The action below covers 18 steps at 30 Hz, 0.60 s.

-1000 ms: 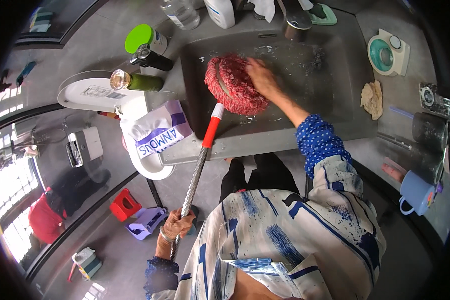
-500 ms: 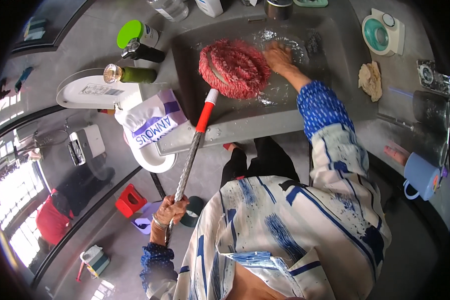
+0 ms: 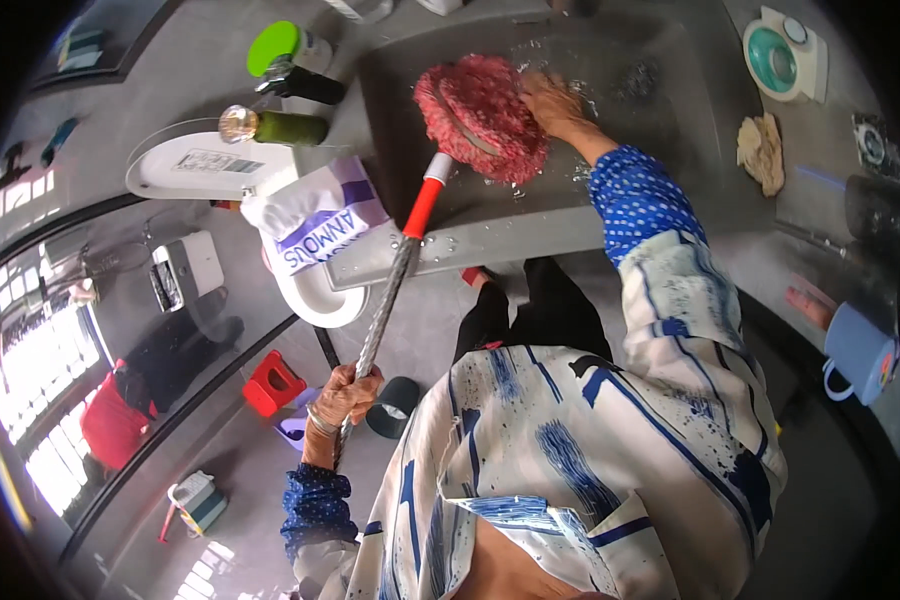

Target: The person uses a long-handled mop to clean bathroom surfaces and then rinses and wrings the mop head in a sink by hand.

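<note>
My left hand is closed around the twisted grey handle of a mop, low on the left of my body. The handle slopes up past a red and white collar to a shaggy pink-red mop head, tilted inside a dark grey sink. My right hand reaches into the sink at the mop head's right edge, apparently touching it. Its fingers look stretched out and are slightly blurred. Wet, shiny patches show around the hand. A dark drain area lies to its right.
Left of the sink stand a green-lidded tub, a black-topped bottle, a green bottle and a white-purple packet. On the right are a beige cloth and a blue mug. A red stool stands on the floor.
The whole view has shifted a little. My right hand has moved left, closer to the mop head. The mop head sits slightly nearer to me in the sink; my left hand keeps its grip.
</note>
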### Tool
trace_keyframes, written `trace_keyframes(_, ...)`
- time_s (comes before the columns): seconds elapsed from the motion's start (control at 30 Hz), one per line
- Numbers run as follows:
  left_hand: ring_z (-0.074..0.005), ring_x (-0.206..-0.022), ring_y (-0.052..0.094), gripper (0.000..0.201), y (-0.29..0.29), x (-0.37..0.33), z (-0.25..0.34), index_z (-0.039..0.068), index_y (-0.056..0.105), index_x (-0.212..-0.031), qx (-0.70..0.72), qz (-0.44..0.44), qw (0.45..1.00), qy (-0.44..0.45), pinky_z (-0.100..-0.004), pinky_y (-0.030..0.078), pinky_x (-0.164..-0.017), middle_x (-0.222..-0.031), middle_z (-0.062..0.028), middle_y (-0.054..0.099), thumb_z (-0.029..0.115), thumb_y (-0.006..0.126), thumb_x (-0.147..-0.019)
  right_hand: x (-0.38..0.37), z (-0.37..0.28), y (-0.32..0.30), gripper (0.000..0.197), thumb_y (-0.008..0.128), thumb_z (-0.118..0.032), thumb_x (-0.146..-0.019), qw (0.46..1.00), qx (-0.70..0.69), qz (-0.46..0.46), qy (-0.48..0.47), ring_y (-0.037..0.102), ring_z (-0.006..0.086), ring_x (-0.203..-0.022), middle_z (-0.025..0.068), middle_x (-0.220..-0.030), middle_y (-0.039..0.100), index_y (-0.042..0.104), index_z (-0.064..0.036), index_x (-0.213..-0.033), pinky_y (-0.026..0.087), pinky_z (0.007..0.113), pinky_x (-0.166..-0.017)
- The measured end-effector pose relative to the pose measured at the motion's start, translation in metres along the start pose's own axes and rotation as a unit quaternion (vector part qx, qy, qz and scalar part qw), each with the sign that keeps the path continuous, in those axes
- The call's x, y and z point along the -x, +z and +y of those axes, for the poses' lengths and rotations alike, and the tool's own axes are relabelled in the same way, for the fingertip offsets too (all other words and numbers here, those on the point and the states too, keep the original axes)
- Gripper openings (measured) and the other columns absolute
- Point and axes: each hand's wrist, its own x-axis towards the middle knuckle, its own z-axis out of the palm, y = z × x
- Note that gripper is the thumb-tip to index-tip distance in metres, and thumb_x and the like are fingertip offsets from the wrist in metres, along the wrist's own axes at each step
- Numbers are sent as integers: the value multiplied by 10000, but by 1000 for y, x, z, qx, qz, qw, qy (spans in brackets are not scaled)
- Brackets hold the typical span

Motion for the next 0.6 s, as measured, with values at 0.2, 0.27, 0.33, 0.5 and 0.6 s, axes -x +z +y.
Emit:
trace_keyframes(0.2, -53, -376, 372, 274, 17, 11, 7, 13, 534, -855, -121, 35, 992, 13, -215, 299, -326, -537, 45, 425, 273, 621, -856, -21, -127, -29, 259, 443, -213, -907, 883, -380, 114, -250, 530, 288, -1090, 139, -1089, 603, 615, -30, -971, 392, 378, -952)
trace_keyframes(0.27, -60, -362, 379, 196, 22, 10, 5, 13, 540, -838, -180, 75, 980, 32, -221, 311, -321, -517, 35, 432, 202, 592, -839, -30, -138, -23, 253, 455, -228, -918, 943, -180, 46, -275, 461, 288, -1177, 91, -1109, 595, 617, -65, -1024, 342, 386, -987)
trace_keyframes(0.33, -71, -354, 401, 141, 37, 11, 9, 15, 541, -810, -151, 110, 982, 21, -221, 312, -316, -504, 18, 451, 151, 579, -814, -68, -121, -5, 258, 482, -197, -860, 932, -86, 65, -345, 458, 317, -1167, 107, -1094, 598, 598, -76, -1056, 356, 393, -969)
trace_keyframes(0.5, -53, -364, 385, 104, 33, 3, -10, 30, 531, -800, -151, 108, 982, 17, -217, 284, -331, -505, 33, 442, 124, 562, -833, -54, -24, 49, 317, 416, -74, -834, 985, -39, 106, -134, 446, 352, -1086, 145, -1137, 507, 515, -22, -1130, 352, 392, -931)
trace_keyframes(0.6, -56, -362, 382, 99, 27, 6, -20, 31, 528, -788, -105, 99, 989, 25, -218, 278, -331, -506, 31, 441, 111, 559, -838, -21, -34, 17, 282, 409, -96, -854, 990, 30, 72, -117, 455, 374, -1081, 152, -1139, 514, 541, -14, -1090, 341, 403, -952)
